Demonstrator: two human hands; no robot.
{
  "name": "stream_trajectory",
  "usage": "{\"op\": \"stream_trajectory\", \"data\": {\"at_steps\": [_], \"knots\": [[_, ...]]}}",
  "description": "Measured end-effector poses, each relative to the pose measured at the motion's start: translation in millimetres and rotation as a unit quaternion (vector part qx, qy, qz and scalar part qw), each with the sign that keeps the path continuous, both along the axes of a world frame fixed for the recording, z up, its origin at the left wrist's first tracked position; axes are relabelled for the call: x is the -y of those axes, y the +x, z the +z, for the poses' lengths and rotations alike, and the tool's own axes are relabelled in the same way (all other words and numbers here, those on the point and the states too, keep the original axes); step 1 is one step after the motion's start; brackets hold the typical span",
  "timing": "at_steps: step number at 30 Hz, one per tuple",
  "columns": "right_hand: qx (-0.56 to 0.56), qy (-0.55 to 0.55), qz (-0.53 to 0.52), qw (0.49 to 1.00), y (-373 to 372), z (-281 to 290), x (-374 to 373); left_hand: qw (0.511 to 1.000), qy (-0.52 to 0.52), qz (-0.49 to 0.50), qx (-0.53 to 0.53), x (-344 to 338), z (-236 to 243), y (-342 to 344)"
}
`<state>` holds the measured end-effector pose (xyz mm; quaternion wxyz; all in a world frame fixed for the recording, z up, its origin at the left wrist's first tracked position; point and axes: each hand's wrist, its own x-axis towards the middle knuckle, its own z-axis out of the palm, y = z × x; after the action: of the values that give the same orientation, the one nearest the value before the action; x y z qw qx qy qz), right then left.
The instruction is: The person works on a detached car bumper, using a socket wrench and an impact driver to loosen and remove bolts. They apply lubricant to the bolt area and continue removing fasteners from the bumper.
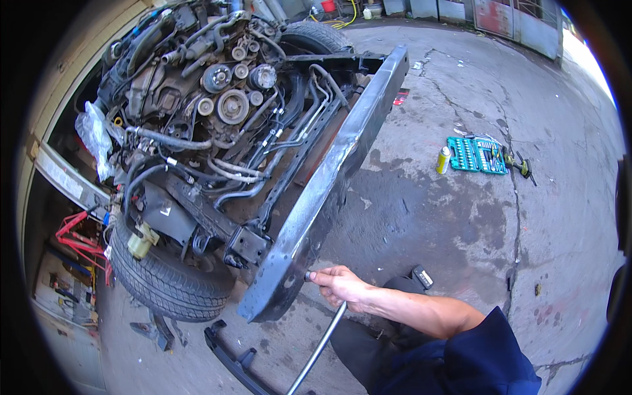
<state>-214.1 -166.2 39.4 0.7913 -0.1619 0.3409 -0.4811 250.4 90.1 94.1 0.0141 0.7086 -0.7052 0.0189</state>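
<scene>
Metal bar (pixel 319 351), seemingly clamped in right grip (pixel 342 286), slanting below it, beam (pixel 324 187) beside.

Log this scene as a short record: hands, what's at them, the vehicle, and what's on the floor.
Right hand: fingers around a small metal piece at the dark beam
Left hand: not in view
Bar: silver bar, running from beneath the right hand to the lower edge; its grip is unclear
Vehicle: exposed engine, a tire nearby
Floor: open teal tool case, yellow spray can to its left
</scene>
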Motion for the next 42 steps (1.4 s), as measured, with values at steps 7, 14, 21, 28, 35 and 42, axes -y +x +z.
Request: {"op": "stream_trajectory", "data": {"at_steps": [7, 14, 21, 28, 35, 42], "knots": [[0.003, 0.001, -0.012, 1.000, 0, 2, -1, 0.998, 0.063, -0.001, -0.024, 12, -5, 8], [-0.008, -0.017, -0.027, 0.999, 3, 0, -4, 0.987, 0.142, 0.039, -0.059, 17, -20, 9], [0.018, -0.012, -0.008, 1.000, 8, -19, 1, 0.919, 0.359, 0.036, -0.161, 25, -47, 34], [-0.356, -0.092, -0.027, 0.930, 9, 9, 2, 0.868, 0.475, 0.087, -0.115, 57, -53, 67], [-0.555, 0.005, 0.043, 0.830, 15, 58, 4, 0.835, 0.490, -0.010, -0.249, 35, -60, 90], [-0.636, 0.079, 0.010, 0.768, 44, 68, 7, 0.722, 0.657, 0.012, -0.216, 36, -84, 129]]}}
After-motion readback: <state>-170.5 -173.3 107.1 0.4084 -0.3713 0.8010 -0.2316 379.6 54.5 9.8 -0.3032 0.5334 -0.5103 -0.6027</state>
